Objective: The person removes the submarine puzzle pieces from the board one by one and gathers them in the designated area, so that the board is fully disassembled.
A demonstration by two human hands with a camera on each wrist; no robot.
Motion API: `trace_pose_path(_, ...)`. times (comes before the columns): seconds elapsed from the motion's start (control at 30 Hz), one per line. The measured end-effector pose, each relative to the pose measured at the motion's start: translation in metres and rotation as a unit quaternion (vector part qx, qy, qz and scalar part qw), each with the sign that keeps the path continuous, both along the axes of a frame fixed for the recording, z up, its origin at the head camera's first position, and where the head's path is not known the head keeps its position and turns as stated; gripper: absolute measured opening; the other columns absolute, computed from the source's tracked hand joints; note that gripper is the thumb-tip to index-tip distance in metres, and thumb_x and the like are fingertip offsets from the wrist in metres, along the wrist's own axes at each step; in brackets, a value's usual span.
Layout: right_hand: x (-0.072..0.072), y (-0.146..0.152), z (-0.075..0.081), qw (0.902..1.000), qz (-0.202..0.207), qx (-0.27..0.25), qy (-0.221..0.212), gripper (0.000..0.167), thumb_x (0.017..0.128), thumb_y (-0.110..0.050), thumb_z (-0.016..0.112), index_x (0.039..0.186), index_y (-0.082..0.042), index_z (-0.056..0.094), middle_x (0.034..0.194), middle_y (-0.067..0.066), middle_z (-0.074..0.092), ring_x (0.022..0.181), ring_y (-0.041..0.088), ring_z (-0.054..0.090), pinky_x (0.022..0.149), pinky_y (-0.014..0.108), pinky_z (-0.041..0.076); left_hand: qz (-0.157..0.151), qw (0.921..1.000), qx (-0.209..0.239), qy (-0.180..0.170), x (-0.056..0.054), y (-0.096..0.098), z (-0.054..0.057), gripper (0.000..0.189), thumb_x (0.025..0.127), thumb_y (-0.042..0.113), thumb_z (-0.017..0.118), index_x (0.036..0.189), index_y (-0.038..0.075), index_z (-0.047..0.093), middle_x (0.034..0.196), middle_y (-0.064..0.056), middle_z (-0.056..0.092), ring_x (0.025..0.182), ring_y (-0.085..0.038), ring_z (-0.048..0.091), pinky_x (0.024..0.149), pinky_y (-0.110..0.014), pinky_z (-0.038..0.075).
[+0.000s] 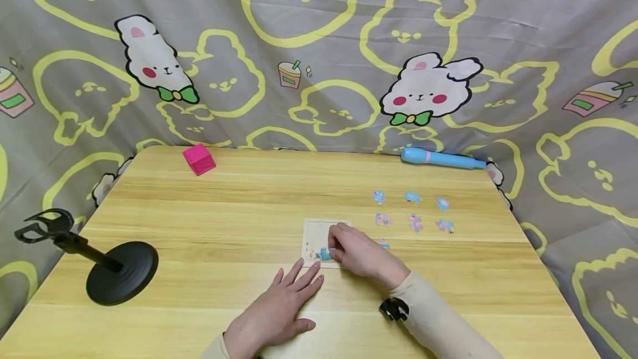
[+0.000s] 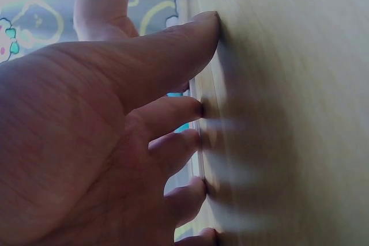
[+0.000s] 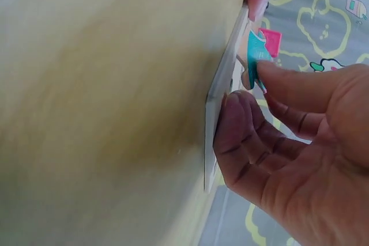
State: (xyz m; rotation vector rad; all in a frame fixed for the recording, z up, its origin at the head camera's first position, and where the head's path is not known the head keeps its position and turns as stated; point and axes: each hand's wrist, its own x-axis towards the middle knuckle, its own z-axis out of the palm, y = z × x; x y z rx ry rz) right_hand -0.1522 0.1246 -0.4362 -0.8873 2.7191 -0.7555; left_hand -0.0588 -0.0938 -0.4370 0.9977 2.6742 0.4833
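My right hand (image 1: 363,254) is over a small pale puzzle board (image 1: 316,231), its thumb and fingers pinching a teal jigsaw puzzle piece (image 3: 257,53). In the right wrist view the piece stands tilted above the board, and curled fingers rest at the board's edge. My left hand (image 1: 279,309) lies on the tabletop with fingers spread and straight, fingertips right at the board's lower left edge. Several blue and pink puzzle pieces (image 1: 415,222) lie in rows to the board's right; one puzzle piece (image 1: 384,244) is partly hidden behind my right hand.
A black round-based stand (image 1: 122,273) is at the left of the wooden table (image 1: 224,198). Toward the back are a pink box (image 1: 199,159) at left and a blue stick-shaped object (image 1: 443,158) at right. A patterned curtain (image 1: 199,26) hangs behind the table.
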Motion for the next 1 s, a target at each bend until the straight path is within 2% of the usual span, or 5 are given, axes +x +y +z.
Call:
trace_pose_path(0.2, -0.001, 0.004, 0.001, 0.9985, -0.015, -0.033, -0.04, 0.013, 0.095, -0.002, 0.06, 0.088, -0.013, 0.057, 0.071, -0.007, 0.054, 0.065, 0.008, 0.05, 0.06, 0.026, 0.045, 0.001, 1.0, 0.0, -0.003, 0.0, 0.0, 0.0, 0.075, 0.086, 0.039, 0.073, 0.149, 0.01, 0.044, 0.16, -0.004, 0.025, 0.145, -0.035, 0.02, 0.108, -0.06, 0.029)
trace_pose_path(0.4, 0.001, 0.015, 0.006, 0.9952, -0.031, -0.071, -0.06, 0.007, 0.097, -0.005, 0.06, 0.097, -0.011, 0.062, 0.077, -0.007, 0.057, 0.068, 0.008, 0.053, 0.064, 0.028, 0.048, 0.002, 1.0, 0.001, -0.004, 0.0, 0.001, 0.0, 0.076, 0.086, 0.039, 0.073, 0.149, 0.01, 0.044, 0.16, -0.005, 0.026, 0.145, -0.035, 0.02, 0.108, -0.06, 0.029)
trace_pose_path(0.7, -0.002, 0.044, 0.012, 0.9884, -0.039, -0.13, -0.068, 0.009, 0.097, -0.008, 0.061, 0.092, -0.015, 0.063, 0.083, -0.006, 0.06, 0.076, 0.012, 0.056, 0.068, 0.03, 0.05, 0.0, 1.0, -0.001, -0.005, 0.0, 0.001, -0.002, 0.077, 0.086, 0.04, 0.073, 0.15, 0.011, 0.042, 0.16, -0.005, 0.025, 0.146, -0.034, 0.019, 0.108, -0.06, 0.028)
trace_pose_path(0.83, -0.002, 0.063, 0.014, 0.9864, -0.055, -0.134, -0.077, 0.006, 0.098, -0.008, 0.059, 0.1, -0.012, 0.064, 0.083, -0.003, 0.06, 0.073, 0.013, 0.056, 0.063, 0.029, 0.05, 0.001, 1.0, 0.001, -0.007, 0.0, 0.001, -0.002, 0.077, 0.086, 0.039, 0.074, 0.15, 0.011, 0.042, 0.16, -0.005, 0.025, 0.146, -0.034, 0.018, 0.109, -0.06, 0.027)
trace_pose_path(1.0, -0.001, 0.089, 0.015, 0.988, -0.071, -0.119, -0.069, 0.017, 0.098, 0.0, 0.056, 0.109, -0.01, 0.065, 0.084, -0.002, 0.059, 0.071, 0.013, 0.055, 0.062, 0.028, 0.05, 0.004, 1.0, 0.0, -0.008, 0.001, 0.001, -0.002, 0.078, 0.086, 0.038, 0.074, 0.15, 0.01, 0.041, 0.161, -0.004, 0.024, 0.146, -0.034, 0.018, 0.109, -0.06, 0.026)
